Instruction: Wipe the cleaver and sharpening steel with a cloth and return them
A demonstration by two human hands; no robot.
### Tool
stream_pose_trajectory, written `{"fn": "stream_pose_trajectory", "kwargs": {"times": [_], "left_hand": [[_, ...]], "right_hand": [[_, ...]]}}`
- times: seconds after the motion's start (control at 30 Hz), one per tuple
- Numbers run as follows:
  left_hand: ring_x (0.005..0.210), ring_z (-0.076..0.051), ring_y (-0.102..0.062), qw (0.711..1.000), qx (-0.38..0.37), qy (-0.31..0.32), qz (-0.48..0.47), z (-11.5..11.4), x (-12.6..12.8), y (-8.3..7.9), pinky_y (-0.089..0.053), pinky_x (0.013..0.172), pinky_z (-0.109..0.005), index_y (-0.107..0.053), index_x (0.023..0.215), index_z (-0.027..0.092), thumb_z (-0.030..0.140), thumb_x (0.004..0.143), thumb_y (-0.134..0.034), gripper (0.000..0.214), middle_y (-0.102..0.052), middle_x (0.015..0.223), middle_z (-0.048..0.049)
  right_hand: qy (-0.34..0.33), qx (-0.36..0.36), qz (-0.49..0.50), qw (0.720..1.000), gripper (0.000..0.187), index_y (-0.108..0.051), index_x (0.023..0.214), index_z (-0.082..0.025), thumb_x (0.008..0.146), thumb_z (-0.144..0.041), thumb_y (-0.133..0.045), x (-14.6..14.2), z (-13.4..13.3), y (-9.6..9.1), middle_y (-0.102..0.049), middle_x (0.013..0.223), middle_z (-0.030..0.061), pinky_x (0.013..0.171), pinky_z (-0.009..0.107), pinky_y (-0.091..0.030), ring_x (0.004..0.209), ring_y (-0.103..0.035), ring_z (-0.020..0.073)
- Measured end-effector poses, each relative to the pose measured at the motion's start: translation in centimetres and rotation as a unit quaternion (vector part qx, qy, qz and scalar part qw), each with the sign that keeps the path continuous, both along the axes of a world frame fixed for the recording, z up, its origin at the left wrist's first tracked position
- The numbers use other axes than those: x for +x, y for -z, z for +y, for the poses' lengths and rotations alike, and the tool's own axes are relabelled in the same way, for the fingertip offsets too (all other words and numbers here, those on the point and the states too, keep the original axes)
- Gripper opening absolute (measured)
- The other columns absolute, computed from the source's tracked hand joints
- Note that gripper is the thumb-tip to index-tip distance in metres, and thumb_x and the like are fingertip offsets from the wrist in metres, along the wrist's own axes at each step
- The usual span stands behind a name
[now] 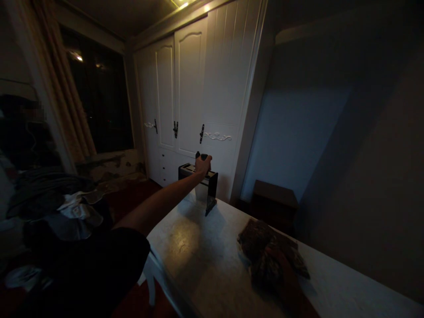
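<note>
My left arm reaches far out across the table [202, 251]. At its far end, my left hand [203, 165] is closed around a small black object [204, 156] whose kind I cannot make out. That hand is just above a black-framed stand [212, 189] with a light front panel. My right hand [276, 257], deep in shadow at the lower right, appears closed on a crumpled dark brown patterned cloth [255, 236]. Its fingers are hard to separate from the folds, and part of the cloth spreads to the right on the tabletop.
White wardrobes [190, 88] with dark handles stand behind the table. A dark brown low cabinet [275, 194] is by the wall beyond the table. Dark and white clothes [79, 207] are heaped at left, near a curtain [66, 79]. A white chair [150, 278] touches the near edge.
</note>
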State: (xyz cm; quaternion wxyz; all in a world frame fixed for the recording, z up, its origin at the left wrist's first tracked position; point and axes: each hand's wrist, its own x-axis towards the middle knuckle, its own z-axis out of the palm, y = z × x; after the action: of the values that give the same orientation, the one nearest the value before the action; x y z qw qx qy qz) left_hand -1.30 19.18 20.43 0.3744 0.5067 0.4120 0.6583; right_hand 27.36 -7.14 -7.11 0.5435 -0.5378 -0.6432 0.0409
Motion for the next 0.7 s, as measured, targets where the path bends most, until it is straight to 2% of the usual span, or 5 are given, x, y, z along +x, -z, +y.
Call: {"fn": "stream_pose_trajectory", "kwargs": {"times": [0.1, 0.2, 0.37, 0.53, 0.7], "left_hand": [[0.036, -0.009, -0.041, 1.000, -0.002, 0.005, 0.009, -0.16, 0.08, 0.53, -0.033, 0.040, -0.021, -0.044, 0.061, 0.020, 0.026, 0.072, -0.055, 0.016, -0.044, 0.043, 0.0070], [0.035, -0.009, -0.041, 1.000, -0.002, 0.007, 0.018, -0.11, 0.13, 0.88, -0.032, 0.040, -0.021, -0.045, 0.060, 0.020, 0.026, 0.072, -0.056, 0.017, -0.045, 0.042, 0.0067], [0.034, -0.009, -0.042, 0.999, -0.004, 0.015, 0.028, -0.18, 0.03, 0.90, -0.032, 0.040, -0.021, -0.045, 0.059, 0.020, 0.025, 0.073, -0.055, 0.018, -0.045, 0.041, 0.0065], [0.035, -0.009, -0.045, 0.998, -0.010, 0.038, 0.039, -0.59, -0.17, 0.64, -0.034, 0.042, -0.021, -0.046, 0.059, 0.019, 0.024, 0.074, -0.055, 0.018, -0.049, 0.043, 0.0049], [0.039, -0.011, -0.052, 0.995, -0.021, 0.071, 0.063, -0.59, -0.66, 0.51, -0.039, 0.046, -0.023, -0.048, 0.058, 0.018, 0.023, 0.074, -0.057, 0.019, -0.053, 0.046, 0.0015]], "right_hand": [[0.027, 0.030, -0.040, 0.998, 0.040, -0.069, 0.105, -0.022, 0.083, -0.052, -0.055, -0.04, -0.06, -0.12, -0.072, 0.107, 0.0117, 0.089, 0.050, -0.056, 0.099, -0.068, 0.0326], [0.027, 0.038, -0.059, 0.997, 0.038, -0.069, 0.107, -0.022, 0.084, -0.049, -0.054, -0.11, -0.13, -0.26, -0.072, 0.107, 0.0117, 0.087, 0.047, -0.057, 0.099, -0.068, 0.0319], [0.014, 0.058, -0.084, 0.995, 0.038, -0.066, 0.112, -0.022, 0.088, -0.046, -0.049, -0.10, -0.20, -0.02, -0.071, 0.110, 0.0121, 0.088, 0.050, -0.056, 0.101, -0.068, 0.0326], [0.026, 0.045, -0.071, 0.996, 0.040, -0.067, 0.111, -0.022, 0.086, -0.050, -0.052, 0.07, -0.12, 0.40, -0.070, 0.111, 0.0122, 0.091, 0.052, -0.054, 0.102, -0.067, 0.0334], [0.020, 0.004, -0.041, 0.999, 0.042, -0.067, 0.108, -0.021, 0.085, -0.053, -0.052, -0.11, -0.19, -0.08, -0.071, 0.110, 0.0135, 0.091, 0.054, -0.054, 0.102, -0.067, 0.0349]]}}
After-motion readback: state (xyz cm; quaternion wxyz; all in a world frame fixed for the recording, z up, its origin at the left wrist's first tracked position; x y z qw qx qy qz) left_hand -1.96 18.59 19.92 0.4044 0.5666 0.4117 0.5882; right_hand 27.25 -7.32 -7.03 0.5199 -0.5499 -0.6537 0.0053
